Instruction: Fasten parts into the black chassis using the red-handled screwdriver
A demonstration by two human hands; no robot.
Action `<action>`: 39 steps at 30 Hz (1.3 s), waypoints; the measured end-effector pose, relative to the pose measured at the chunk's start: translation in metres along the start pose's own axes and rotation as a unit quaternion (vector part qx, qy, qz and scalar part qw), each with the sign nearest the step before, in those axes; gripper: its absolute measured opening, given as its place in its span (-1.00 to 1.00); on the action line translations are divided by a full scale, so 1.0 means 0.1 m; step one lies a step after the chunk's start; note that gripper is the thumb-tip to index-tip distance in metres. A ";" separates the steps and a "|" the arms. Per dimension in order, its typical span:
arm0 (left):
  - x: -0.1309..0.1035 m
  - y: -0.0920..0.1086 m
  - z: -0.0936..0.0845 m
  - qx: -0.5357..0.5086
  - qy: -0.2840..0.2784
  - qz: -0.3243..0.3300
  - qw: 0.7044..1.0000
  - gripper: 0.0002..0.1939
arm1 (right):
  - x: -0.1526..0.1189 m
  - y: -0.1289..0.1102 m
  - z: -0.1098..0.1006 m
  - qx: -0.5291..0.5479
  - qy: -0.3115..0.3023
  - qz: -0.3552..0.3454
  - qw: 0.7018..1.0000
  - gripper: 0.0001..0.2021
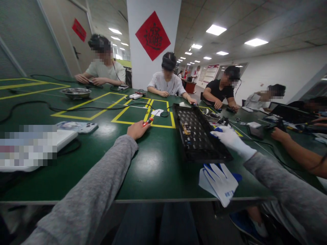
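My bare left hand (138, 130) is closed round the red handle of a screwdriver (148, 122), whose thin shaft points forward over a white scrap of paper (157, 112) on the green table. On my right hand (226, 136) is a white glove with blue fingertips; its fingers are pressed together at the right edge of a black tray-like panel (206, 153). Small brass-coloured and blue parts lie inside the panel, towards its left side. A second white and blue glove (222, 182) lies at the table's front edge, just below the panel.
At the left are a phone (79, 127) and a white device (61, 139). A metal bowl (76, 92) stands farther back. Yellow tape lines and black cables cross the table (153, 160). Several people sit around it; one bare forearm (298, 149) reaches in from the right.
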State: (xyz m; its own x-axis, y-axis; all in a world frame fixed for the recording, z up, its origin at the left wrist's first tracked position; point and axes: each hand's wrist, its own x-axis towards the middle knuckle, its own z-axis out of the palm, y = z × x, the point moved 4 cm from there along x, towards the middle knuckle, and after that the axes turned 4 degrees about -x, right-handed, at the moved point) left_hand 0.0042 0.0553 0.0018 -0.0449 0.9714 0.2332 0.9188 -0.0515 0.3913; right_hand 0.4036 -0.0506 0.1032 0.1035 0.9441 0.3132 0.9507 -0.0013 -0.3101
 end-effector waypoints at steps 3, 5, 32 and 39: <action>0.00 0.00 0.01 0.002 0.002 0.002 1.000 -0.40 | -0.08 -0.39 0.41 -0.004 -0.044 -0.070 0.997 -0.67; 0.00 0.00 0.01 0.008 0.007 -0.003 1.000 -0.41 | -0.12 -0.60 0.62 -0.020 -0.049 -0.093 0.994 -0.68; -0.59 0.93 -0.42 -0.044 0.055 0.234 0.970 -0.45 | -0.12 -1.57 0.47 -0.056 0.091 -0.342 0.933 -0.45; -0.52 0.91 -0.49 -0.207 0.096 0.266 0.936 -0.50 | 0.13 -1.39 0.58 0.202 0.175 -0.248 0.931 -0.75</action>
State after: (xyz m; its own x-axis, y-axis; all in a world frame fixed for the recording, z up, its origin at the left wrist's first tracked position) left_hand 0.0705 -0.0115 0.0690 0.2696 0.7247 0.6342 0.6018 -0.6409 0.4765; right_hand 0.2556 -0.0192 0.0988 -0.1634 0.6299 0.7593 0.7261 0.5978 -0.3397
